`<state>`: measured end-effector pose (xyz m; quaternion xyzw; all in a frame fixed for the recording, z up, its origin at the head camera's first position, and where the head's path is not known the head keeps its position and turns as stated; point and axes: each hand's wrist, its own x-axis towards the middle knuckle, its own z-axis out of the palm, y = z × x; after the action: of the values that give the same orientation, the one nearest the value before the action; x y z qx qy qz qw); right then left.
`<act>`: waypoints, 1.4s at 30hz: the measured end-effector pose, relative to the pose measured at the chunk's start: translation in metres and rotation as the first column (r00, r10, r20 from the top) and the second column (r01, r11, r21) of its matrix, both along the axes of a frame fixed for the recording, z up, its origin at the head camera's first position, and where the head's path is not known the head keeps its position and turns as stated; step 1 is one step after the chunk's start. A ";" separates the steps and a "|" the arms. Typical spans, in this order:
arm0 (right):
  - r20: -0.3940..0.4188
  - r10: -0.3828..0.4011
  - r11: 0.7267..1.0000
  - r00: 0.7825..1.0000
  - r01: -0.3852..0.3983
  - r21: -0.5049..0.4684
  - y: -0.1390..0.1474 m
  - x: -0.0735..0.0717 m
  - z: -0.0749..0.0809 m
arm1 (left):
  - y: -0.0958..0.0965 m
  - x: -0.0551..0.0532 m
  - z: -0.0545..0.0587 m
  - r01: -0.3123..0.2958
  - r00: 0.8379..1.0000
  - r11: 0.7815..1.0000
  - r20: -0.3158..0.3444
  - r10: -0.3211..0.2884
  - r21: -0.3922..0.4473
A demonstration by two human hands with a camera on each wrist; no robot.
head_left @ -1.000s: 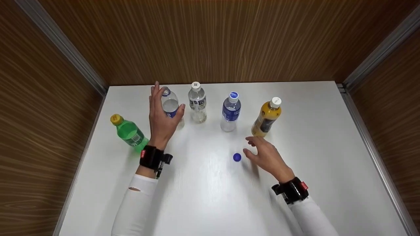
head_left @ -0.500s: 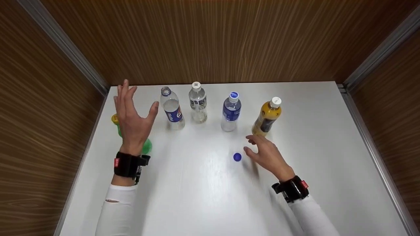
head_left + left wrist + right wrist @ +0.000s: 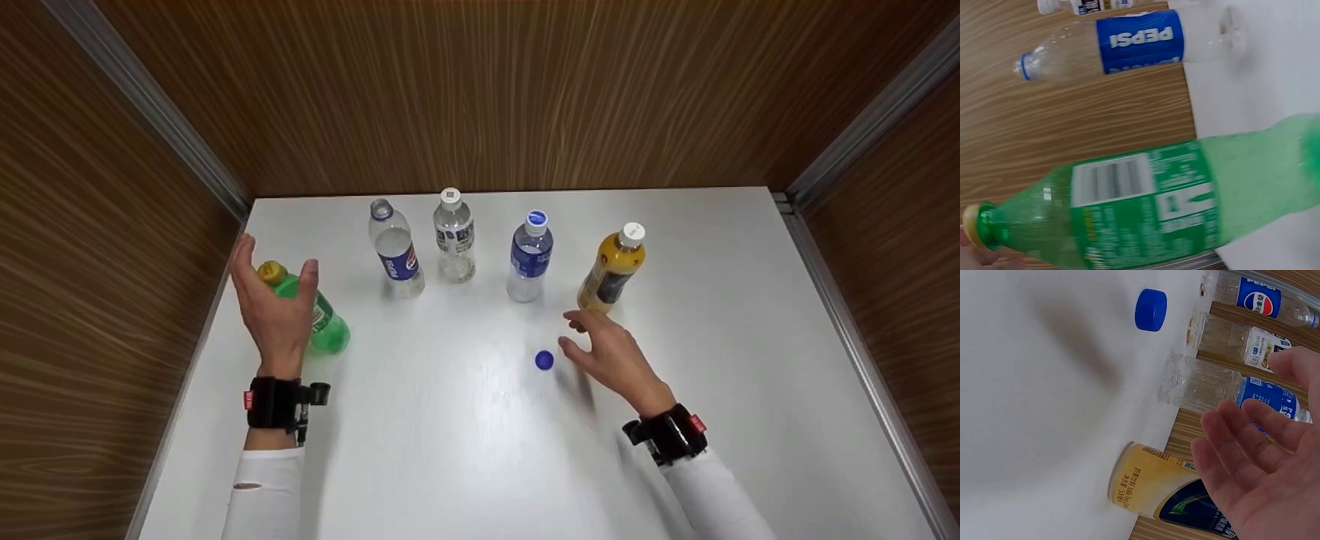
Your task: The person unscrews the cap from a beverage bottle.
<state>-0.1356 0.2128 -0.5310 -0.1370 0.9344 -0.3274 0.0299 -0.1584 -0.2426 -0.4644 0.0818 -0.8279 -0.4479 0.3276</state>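
My left hand (image 3: 276,322) is at the green bottle (image 3: 330,336) on the left, thumb and fingers spread to either side of its yellow cap (image 3: 271,272). In the left wrist view that green bottle (image 3: 1145,205) fills the lower half, with fingertips showing near the cap at the corner; whether they touch is unclear. My right hand (image 3: 616,361) hovers over the table with loosely bent fingers, holding nothing. A blue bottle cap (image 3: 544,360) lies just left of it. Behind the right hand stands a yellow milk tea bottle (image 3: 616,262) with a white cap.
Toward the back of the white table (image 3: 450,435) stand a Pepsi bottle (image 3: 399,259) with no cap on its neck, a clear bottle (image 3: 454,240) with a white cap, and a blue-labelled bottle (image 3: 529,259). Wood-grain panels (image 3: 487,97) enclose the table at the back and sides.
My left hand has moved left and toward me, away from the Pepsi bottle and over to the green bottle. The right hand and blue cap have stayed put.
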 end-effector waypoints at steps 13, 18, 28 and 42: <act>-0.019 0.003 1.000 1.000 -0.003 -0.013 0.000 0.001 -0.001 | 0.008 0.016 -0.042 0.044 0.998 0.934 0.020 -0.055 0.353; -0.034 0.007 1.000 0.999 -0.008 -0.011 0.001 0.001 -0.002 | 0.009 0.014 -0.063 0.055 0.997 0.905 0.022 -0.070 0.422; -0.070 0.016 1.000 0.997 -0.017 -0.006 0.002 0.003 -0.003 | 0.001 0.004 -0.100 -0.049 0.994 0.890 0.110 -0.001 0.452; -0.028 0.005 1.000 1.000 -0.006 -0.004 0.001 0.002 -0.002 | 0.005 0.001 -0.103 -0.063 0.991 0.908 0.130 0.009 0.414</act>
<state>-0.1338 0.2136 -0.5328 -0.1441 0.9337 -0.3273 0.0174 -0.1570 -0.2375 -0.5672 0.1930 -0.7302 -0.6023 0.2583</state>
